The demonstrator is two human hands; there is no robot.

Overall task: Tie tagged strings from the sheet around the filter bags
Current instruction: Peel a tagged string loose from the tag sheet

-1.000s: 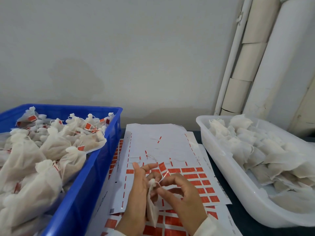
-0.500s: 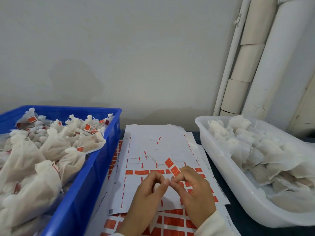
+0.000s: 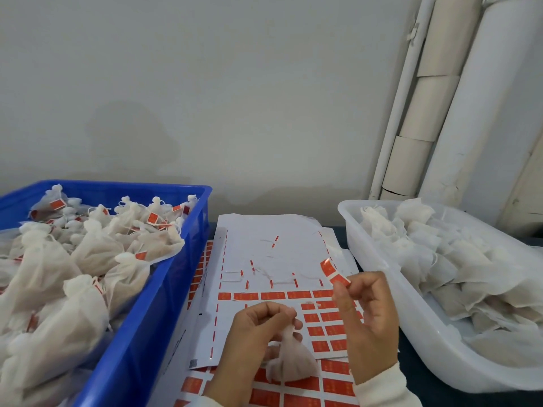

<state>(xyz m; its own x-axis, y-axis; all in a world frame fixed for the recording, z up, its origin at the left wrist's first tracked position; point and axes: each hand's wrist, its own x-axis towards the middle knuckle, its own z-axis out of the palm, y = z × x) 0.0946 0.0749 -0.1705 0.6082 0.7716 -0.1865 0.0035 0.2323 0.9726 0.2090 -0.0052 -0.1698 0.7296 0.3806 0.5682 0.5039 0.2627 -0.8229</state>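
A small white filter bag hangs by its gathered neck from my left hand, just above the tag sheet. My right hand is raised to the right of it and pinches a string's folded orange tag between thumb and forefinger. The string itself is too thin to trace between the hands. The white sheet lies flat in the middle, with rows of orange tags on its near half and loose strings on its bare far half.
A blue crate on the left holds many tied bags with orange tags. A white tub on the right holds untied filter bags. More tag sheets lie under the top one. A wall and white pipes stand behind.
My hands were joined at the bag's neck; now they have separated. The right hand has drawn the tag up and to the right, and the bag hangs visible below my left hand.
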